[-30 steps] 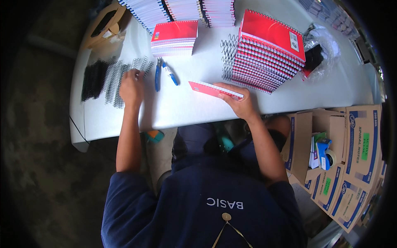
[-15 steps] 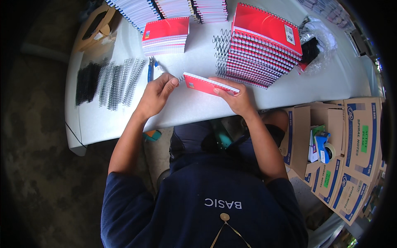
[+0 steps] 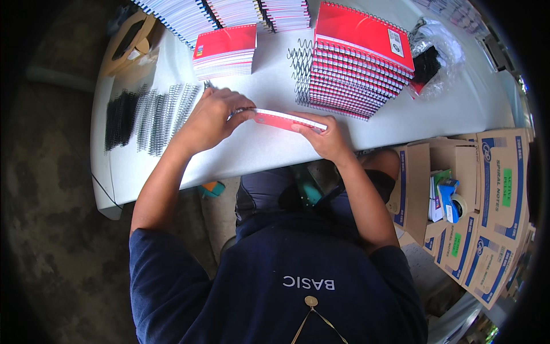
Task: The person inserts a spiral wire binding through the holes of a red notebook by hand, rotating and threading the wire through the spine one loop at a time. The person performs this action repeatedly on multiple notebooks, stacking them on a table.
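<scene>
A small red notebook (image 3: 281,119) is held on edge above the table's near side, its white edge turned up. My right hand (image 3: 327,137) grips its right end, thumb on the red cover and fingers behind. At the other end, my left hand (image 3: 211,119) has its thumb and fingers closed on a dark spiral binding coil (image 3: 242,110) at the notebook's corner. The coil is mostly hidden by the fingers. Just beyond the left hand, the tip of a pair of pliers (image 3: 207,85) shows; the rest is covered.
Black coils (image 3: 121,120) and grey coils (image 3: 160,120) lie at the table's left. A short red notebook stack (image 3: 224,49) and a tall spiral-bound stack (image 3: 361,69) stand farther back. Cardboard boxes (image 3: 495,189) sit at right, one holding a blue tape dispenser (image 3: 448,200).
My left hand has moved slightly forward and turned palm-down, meeting the notebook's left end and covering most of the pliers. The notebook has tilted, showing less of its cover.
</scene>
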Motion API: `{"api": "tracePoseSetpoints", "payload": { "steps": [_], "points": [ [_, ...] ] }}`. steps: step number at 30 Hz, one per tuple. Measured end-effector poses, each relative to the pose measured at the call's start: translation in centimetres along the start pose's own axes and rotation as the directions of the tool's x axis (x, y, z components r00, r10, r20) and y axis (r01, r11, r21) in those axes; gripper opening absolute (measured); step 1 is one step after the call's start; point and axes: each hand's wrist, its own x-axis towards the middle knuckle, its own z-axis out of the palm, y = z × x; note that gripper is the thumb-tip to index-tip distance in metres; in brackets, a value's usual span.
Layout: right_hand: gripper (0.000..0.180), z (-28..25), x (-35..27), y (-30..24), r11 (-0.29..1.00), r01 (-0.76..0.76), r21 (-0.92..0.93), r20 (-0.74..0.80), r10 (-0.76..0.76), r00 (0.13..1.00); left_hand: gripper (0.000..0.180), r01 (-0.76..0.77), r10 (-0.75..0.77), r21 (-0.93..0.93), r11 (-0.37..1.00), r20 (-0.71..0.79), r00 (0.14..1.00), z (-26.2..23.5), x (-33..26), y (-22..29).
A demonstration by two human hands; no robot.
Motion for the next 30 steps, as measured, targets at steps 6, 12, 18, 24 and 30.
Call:
{"api": "tracePoseSetpoints", "payload": {
  "steps": [6, 12, 18, 24, 30],
  "points": [
    [0.032, 0.8, -0.8, 0.5, 0.958, 0.207, -0.201, -0.054, -0.221, 0.974, 0.072, 0.096, 0.132, 0.435, 0.895, -0.465, 0.875, 4.6, -0.1, 2.1],
    [0.036, 2.8, -2.7, 0.2, 0.948, 0.244, -0.205, -0.056, -0.260, 0.964, 0.109, 0.103, 0.277, 0.577, 0.811, -0.532, 0.800, 9.0, -3.3, 0.2],
    [0.039, 3.8, -3.7, -0.2, 0.907, 0.344, -0.243, -0.096, -0.375, 0.922, 0.110, -0.118, 0.281, 0.420, 0.900, -0.353, 0.892, 14.7, -6.6, 1.5],
    [0.038, 3.9, -3.7, -0.9, 0.875, 0.396, -0.280, 0.002, -0.412, 0.911, 0.112, 0.094, -0.014, 0.056, 0.994, -0.784, 0.620, 10.8, -2.0, 0.5],
    [0.042, 2.9, -3.6, -0.4, 0.837, 0.410, -0.361, -0.026, -0.449, 0.893, 0.115, -0.285, 0.456, 0.371, 0.884, -0.541, 0.707, 12.9, -4.4, 2.9]
  ]
}}
